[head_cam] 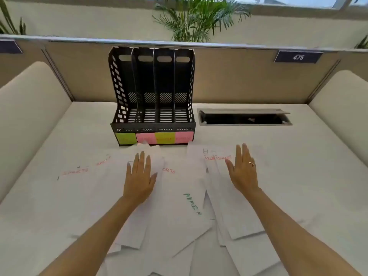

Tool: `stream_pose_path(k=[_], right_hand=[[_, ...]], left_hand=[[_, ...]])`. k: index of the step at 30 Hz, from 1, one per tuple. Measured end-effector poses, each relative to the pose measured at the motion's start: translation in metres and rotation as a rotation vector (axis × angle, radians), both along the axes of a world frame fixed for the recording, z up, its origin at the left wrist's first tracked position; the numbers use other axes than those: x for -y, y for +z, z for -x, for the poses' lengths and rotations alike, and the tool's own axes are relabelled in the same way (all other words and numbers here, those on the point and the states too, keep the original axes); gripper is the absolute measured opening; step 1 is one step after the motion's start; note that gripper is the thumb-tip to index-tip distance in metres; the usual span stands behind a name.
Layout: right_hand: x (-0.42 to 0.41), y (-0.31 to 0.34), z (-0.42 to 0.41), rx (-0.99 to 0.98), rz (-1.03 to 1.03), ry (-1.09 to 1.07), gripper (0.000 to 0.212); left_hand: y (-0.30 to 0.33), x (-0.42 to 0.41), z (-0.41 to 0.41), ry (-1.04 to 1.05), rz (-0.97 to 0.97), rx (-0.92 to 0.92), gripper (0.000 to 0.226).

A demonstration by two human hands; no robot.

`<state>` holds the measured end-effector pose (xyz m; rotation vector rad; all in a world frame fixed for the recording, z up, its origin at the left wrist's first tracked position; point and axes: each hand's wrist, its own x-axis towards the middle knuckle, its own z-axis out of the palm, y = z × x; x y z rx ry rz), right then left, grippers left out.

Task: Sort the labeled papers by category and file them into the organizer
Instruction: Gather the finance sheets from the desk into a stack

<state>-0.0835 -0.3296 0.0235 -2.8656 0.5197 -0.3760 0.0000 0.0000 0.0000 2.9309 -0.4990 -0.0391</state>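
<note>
1. papers [179, 196]: white sheets in a loose, overlapping spread across the near half of the bench [318, 156], just in front of the organizer. legible labels: "sports" in red at far left, "admin" in green on a tilted sheet near centre, "finance" in red at right. other labels too faint to read.
2. sheet edges lie at mixed angles; the far corners of two sheets reach the organizer's front lip. the near edge of the pile runs out of view at the bottom.
3. left hand [139, 176]: palm down, fingers straight and together, resting flat on the sheets left of centre. grips nothing.
4. right hand [244, 172]: palm down, fingers straight, over the "finance" sheets; a ring on one finger. whether it touches the paper, cannot tell. holds nothing.
5. organizer [152, 96]: black, perforated, four upright slots, all without paper. front lip carries four sticky notes [155, 138], green, pink, green, pink; writing unreadable.
6. cable hatch [245, 116]: open, recessed in the bench right of the organizer.
7. open bench surface lies on both sides of the spread, wider on the right.
8. partition [239, 76] behind the bench bears a plate reading "475" [298, 57]; plant [195, 18] beyond.
</note>
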Motion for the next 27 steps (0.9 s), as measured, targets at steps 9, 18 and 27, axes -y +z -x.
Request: stream_pose_path(k=[9,18,27], right_hand=[[-0.023,-0.052,0.047,-0.174,-0.173,-0.102,0.065],[-0.03,-0.053,0.036,-0.299,-0.075,-0.1,0.046],[-0.062,-0.007,0.0,-0.014,-0.31,-0.083,0.039]], left_hand=[[-0.036,0.009,0.047,-0.024,0.052,-0.122,0.095],[-0.045,0.01,0.053,0.012,0.084,-0.051,0.069],[-0.025,0.038,0.058,-0.032,0.4,0.029,0.031]])
